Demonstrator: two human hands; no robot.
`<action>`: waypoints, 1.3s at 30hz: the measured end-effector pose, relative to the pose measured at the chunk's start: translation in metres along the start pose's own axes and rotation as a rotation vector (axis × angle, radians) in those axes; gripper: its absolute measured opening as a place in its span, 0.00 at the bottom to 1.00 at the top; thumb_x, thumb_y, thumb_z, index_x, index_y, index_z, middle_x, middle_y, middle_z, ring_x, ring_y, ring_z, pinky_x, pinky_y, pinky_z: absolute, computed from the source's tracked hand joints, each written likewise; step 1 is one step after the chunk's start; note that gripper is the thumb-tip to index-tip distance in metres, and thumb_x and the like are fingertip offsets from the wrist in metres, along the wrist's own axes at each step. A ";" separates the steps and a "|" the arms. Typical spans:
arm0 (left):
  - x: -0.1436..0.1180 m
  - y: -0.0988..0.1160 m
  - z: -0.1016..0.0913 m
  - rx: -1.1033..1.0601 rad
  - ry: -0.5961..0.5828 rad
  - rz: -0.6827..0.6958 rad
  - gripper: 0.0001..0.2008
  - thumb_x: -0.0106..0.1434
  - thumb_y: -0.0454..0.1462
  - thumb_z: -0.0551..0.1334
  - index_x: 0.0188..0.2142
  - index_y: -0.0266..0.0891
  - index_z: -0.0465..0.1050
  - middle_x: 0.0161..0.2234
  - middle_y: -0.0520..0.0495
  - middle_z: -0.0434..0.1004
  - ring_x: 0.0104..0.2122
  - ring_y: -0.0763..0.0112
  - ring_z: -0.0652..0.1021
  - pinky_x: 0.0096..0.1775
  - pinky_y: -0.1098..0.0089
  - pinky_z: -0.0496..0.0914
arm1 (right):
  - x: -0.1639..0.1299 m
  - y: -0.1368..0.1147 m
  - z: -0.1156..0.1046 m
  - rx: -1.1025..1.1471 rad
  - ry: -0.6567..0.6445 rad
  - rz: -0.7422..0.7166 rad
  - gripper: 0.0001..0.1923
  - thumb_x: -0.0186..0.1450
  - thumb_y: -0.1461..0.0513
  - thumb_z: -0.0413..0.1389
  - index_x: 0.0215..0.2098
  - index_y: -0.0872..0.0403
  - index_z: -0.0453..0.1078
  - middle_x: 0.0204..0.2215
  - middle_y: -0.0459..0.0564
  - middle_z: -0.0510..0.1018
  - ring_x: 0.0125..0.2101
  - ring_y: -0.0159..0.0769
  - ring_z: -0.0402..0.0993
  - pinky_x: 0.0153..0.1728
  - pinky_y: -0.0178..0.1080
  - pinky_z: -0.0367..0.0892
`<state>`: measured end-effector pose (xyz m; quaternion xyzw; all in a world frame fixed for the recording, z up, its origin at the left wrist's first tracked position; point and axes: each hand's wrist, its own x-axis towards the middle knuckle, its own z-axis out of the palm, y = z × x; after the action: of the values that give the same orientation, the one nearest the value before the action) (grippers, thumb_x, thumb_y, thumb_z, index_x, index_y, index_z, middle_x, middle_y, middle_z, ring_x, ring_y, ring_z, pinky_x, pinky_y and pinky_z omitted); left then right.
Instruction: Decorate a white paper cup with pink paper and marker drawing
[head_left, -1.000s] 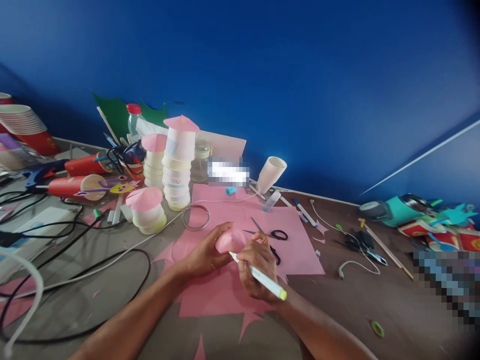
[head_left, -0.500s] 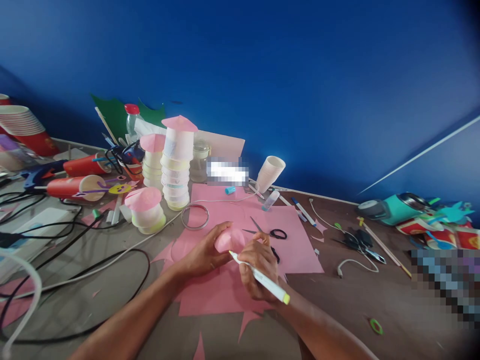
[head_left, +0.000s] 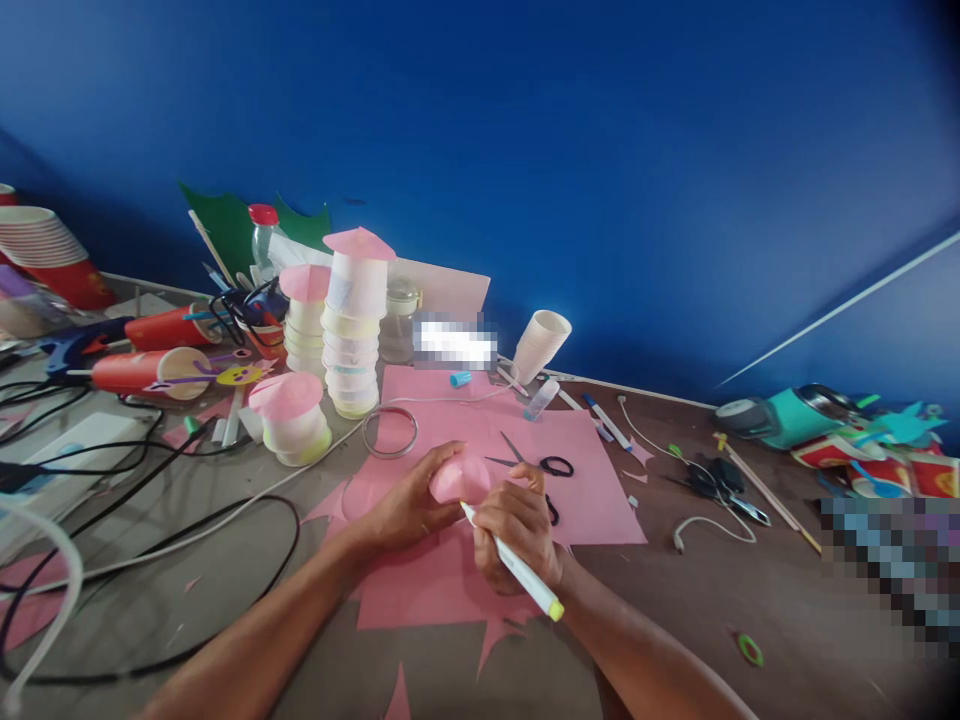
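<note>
My left hand (head_left: 412, 508) is closed on a small pink paper cone (head_left: 459, 478), gripping it by its left side. In my right hand (head_left: 517, 535) is a white marker (head_left: 525, 578) with a yellow end, its tip touching or very near the cone's lower edge. Beneath both hands lie pink paper sheets (head_left: 592, 490). Open black-handled scissors (head_left: 555, 466) rest on the paper just beyond my right hand, which partly hides them. A metal ring (head_left: 390, 433) lies beyond my left hand.
White cup towers with pink cone roofs (head_left: 360, 243) stand at back left, near a lower one (head_left: 287, 395). Stacked white cups (head_left: 541, 340) lean by the blue wall. Cables (head_left: 225, 510) cross the left side. A teal container (head_left: 806, 415) lies at right.
The marker's back end has swung a little left and down as my right hand turned. My left hand and the cone stay nearly where they were.
</note>
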<state>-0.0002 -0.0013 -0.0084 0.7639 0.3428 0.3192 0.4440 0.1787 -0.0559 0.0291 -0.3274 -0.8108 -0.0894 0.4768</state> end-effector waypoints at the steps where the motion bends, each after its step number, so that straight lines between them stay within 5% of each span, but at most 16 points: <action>1: 0.000 0.000 0.000 -0.001 0.002 0.003 0.33 0.60 0.43 0.65 0.63 0.41 0.59 0.63 0.38 0.65 0.62 0.49 0.67 0.61 0.53 0.66 | 0.001 0.000 -0.001 0.002 0.006 -0.001 0.12 0.53 0.70 0.50 0.34 0.50 0.59 0.18 0.37 0.70 0.18 0.31 0.65 0.39 0.47 0.58; 17: 0.000 -0.003 0.000 0.039 -0.030 0.015 0.35 0.63 0.48 0.63 0.64 0.39 0.55 0.64 0.34 0.62 0.63 0.51 0.66 0.62 0.53 0.64 | 0.002 0.000 -0.005 0.051 0.020 0.036 0.11 0.54 0.71 0.50 0.33 0.50 0.60 0.19 0.38 0.70 0.18 0.31 0.65 0.39 0.46 0.58; 25: 0.000 -0.006 0.002 0.027 -0.021 -0.013 0.37 0.61 0.50 0.65 0.65 0.39 0.56 0.65 0.35 0.62 0.63 0.51 0.66 0.62 0.54 0.64 | 0.001 0.001 -0.011 0.054 0.040 0.179 0.10 0.58 0.71 0.50 0.35 0.50 0.61 0.21 0.39 0.69 0.21 0.32 0.67 0.40 0.46 0.59; 39: 0.000 -0.005 0.002 0.056 0.001 0.017 0.35 0.62 0.47 0.63 0.64 0.38 0.57 0.64 0.34 0.63 0.63 0.50 0.67 0.62 0.53 0.65 | 0.001 -0.003 -0.003 0.023 0.038 0.043 0.09 0.55 0.70 0.49 0.32 0.50 0.59 0.19 0.38 0.69 0.18 0.30 0.64 0.38 0.45 0.57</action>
<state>-0.0003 -0.0003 -0.0138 0.7787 0.3452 0.3138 0.4194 0.1786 -0.0587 0.0318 -0.3374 -0.7955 -0.0760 0.4976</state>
